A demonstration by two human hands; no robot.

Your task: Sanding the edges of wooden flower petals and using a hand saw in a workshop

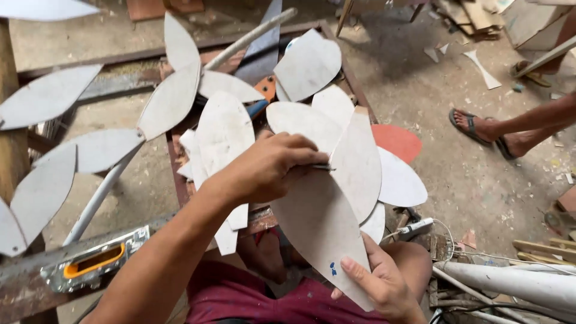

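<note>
One grey leaf-shaped sheet (321, 225) held by two hands.

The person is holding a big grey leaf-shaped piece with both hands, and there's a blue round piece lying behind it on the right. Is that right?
Not quite. In the head view, the round piece behind on the right is red-orange, not blue. The rest holds: the left hand and the right hand both hold the big grey leaf-shaped piece.
</note>
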